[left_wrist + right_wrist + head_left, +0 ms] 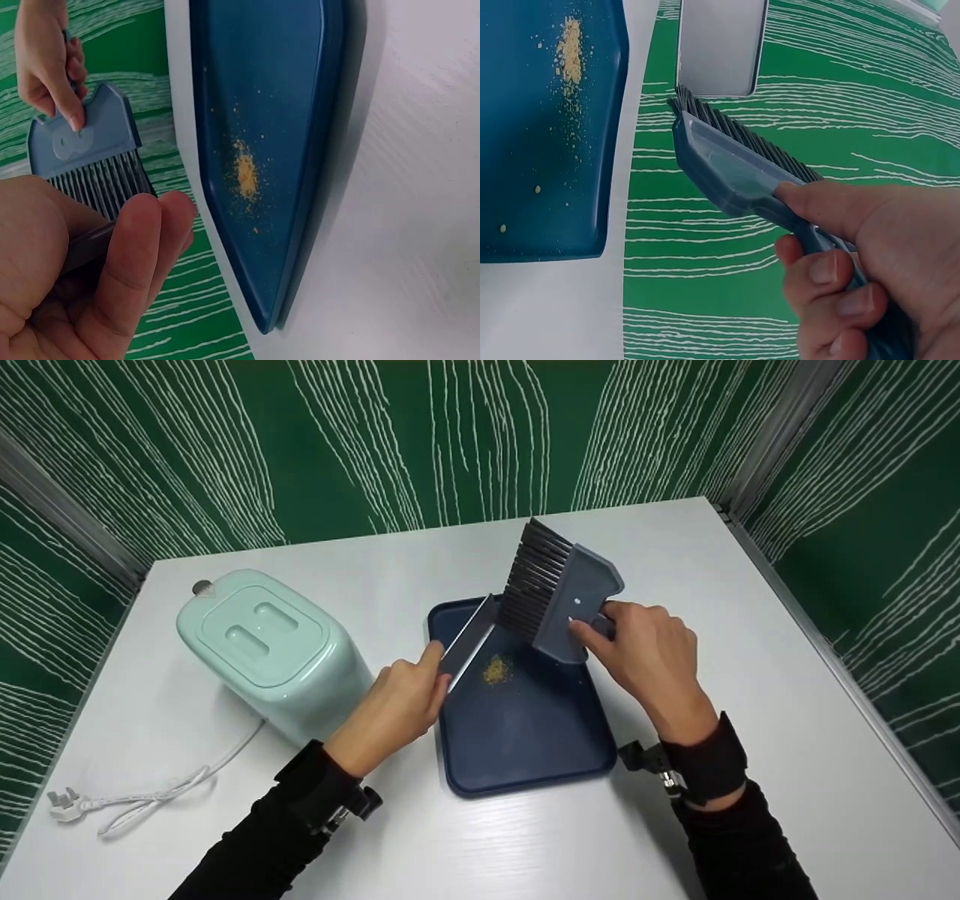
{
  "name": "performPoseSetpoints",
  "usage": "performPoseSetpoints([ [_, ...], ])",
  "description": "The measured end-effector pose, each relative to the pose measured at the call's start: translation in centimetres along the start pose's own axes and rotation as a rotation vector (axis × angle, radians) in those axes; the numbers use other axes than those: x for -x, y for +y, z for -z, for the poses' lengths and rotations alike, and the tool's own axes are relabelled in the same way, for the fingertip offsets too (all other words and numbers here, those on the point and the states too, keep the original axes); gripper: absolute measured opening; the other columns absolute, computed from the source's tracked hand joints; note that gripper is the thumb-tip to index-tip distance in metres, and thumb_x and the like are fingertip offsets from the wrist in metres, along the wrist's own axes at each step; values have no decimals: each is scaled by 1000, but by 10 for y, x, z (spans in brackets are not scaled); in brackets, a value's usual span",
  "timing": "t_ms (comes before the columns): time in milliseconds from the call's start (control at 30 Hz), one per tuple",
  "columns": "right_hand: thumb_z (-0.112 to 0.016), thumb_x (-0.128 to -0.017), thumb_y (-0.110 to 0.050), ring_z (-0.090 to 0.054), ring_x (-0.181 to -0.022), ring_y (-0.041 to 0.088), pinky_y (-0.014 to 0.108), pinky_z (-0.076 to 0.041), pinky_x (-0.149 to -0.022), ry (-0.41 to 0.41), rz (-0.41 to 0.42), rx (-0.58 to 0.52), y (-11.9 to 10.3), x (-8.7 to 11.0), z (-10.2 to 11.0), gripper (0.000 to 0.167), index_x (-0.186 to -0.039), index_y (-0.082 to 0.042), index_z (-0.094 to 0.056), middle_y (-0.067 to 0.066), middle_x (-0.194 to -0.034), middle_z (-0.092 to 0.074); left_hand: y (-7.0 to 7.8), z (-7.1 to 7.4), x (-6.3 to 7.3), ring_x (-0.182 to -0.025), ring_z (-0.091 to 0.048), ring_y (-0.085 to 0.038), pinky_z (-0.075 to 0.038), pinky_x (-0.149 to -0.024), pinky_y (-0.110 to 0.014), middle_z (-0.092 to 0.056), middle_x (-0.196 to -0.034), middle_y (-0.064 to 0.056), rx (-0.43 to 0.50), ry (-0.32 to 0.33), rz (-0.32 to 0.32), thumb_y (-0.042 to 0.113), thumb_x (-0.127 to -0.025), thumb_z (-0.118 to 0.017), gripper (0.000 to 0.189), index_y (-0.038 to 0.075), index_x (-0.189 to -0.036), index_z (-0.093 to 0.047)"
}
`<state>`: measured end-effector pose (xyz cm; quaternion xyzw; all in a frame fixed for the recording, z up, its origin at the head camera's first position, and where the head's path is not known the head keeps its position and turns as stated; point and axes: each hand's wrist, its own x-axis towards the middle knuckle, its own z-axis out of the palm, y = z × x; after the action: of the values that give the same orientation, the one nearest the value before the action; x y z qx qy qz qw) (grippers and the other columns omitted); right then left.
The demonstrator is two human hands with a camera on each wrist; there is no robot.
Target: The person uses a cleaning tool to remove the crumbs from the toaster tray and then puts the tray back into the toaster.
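My left hand (397, 697) grips one end of a slim metal crumb tray (469, 645), tilted on edge above the dark blue serving tray (525, 742). The crumb tray's flat inner face and thin rim show in the right wrist view. My right hand (649, 649) holds a blue-grey hand brush (589, 592) by its handle, thumb on the brush body. Its dark bristles (536, 574) point toward the crumb tray's far end; whether they touch it I cannot tell. A small heap of yellowish crumbs (246, 176) lies on the blue tray, with loose bits scattered around it.
A mint-green toaster (277, 652) with its lid on stands left of the blue tray. Its white cord (172, 791) lies bundled on the white table (795, 697), plug (66, 805) at the left. Green walls (495, 442) with white lines close off the back and sides.
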<state>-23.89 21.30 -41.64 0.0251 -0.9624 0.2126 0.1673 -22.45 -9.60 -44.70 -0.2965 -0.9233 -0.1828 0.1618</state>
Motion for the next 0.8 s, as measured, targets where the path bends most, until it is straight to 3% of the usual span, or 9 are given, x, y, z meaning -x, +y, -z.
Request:
performPoseSetpoints([
  [267,-76,-96,-53,-48,-55,25,35,-26,-48,-47,5,4,-2,1,-1,55,-65,-19,-47,-3,-58,-37,0,0,0,-52,-67,-35,-51,-45,-47,-58,-58,-13,3,9,-6,5,-103,-64,15,0,-103,-50],
  [533,-75,-97,-52,-57,-59,27,34,-31,-49,-105,-2,-5,-3,0,0,45,-70,-18,-62,1,-59,-49,1,1,-1,-51,-66,-35,-50,-45,-47,-58,-57,-14,-6,-11,6,5,-103,-64,15,0,-104,-49],
  [800,-75,-97,-51,-50,-56,24,34,-28,-48,-121,11,-5,-4,1,0,50,-67,-18,-53,-2,-59,-41,1,-1,-1,-49,-65,-33,-49,-44,-45,-57,-56,-14,-37,6,-12,4,-102,-64,16,0,-104,-49],
])
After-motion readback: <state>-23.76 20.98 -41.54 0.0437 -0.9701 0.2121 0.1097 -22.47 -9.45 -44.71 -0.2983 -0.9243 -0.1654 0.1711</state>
